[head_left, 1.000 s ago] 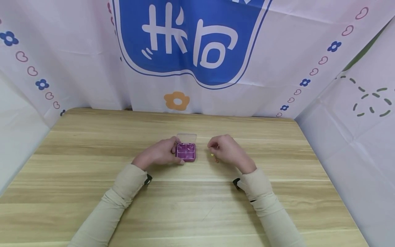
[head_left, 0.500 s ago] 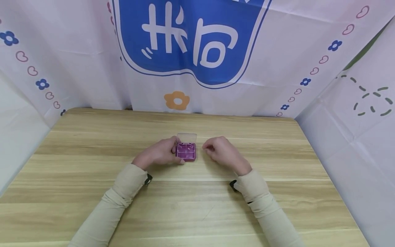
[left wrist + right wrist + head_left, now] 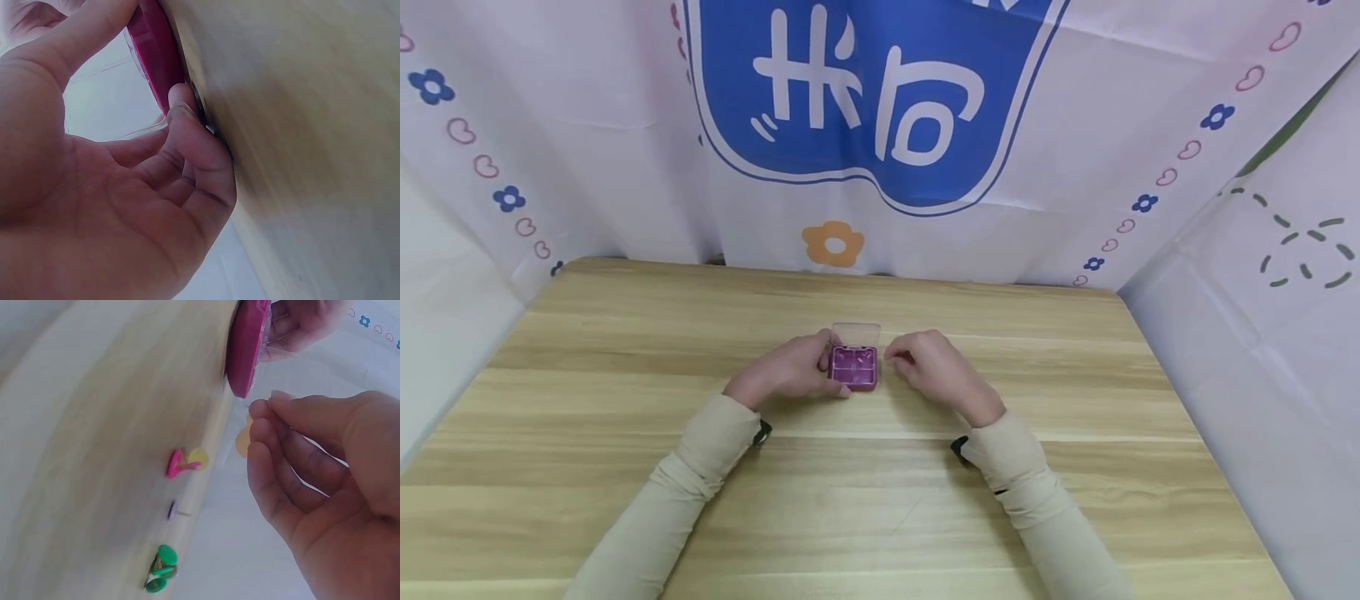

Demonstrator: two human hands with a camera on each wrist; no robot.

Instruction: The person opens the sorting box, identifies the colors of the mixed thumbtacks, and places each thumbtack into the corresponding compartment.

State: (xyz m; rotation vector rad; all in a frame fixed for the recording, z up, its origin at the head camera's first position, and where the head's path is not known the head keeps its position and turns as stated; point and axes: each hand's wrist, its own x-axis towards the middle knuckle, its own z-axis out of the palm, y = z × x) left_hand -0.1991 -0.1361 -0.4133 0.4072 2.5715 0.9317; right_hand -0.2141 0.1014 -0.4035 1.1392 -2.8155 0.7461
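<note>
My left hand (image 3: 797, 368) grips a small purple box (image 3: 854, 382) from its left side, thumb at the near edge and fingers at the far side. Its clear lid (image 3: 856, 335) stands raised at the back, and dividers split the inside into compartments with small pale specks. Just right of the box is my right hand (image 3: 936, 368), thumb tip against the index fingertip; whether something tiny sits between them cannot be made out. Thumbtacks lie below that hand in the right wrist view: a pink tack (image 3: 174, 464), a yellow tack (image 3: 198, 457), a purplish tack (image 3: 172, 510) and green tacks (image 3: 167, 554).
The wooden table (image 3: 850, 500) runs back to a white printed cloth (image 3: 760, 225) hanging behind it. More white cloth (image 3: 1247, 358) closes the right side.
My right hand has moved left, closer to the purple box, and now covers the yellow spot seen beneath it earlier in the head view. The left hand keeps its grip on the box.
</note>
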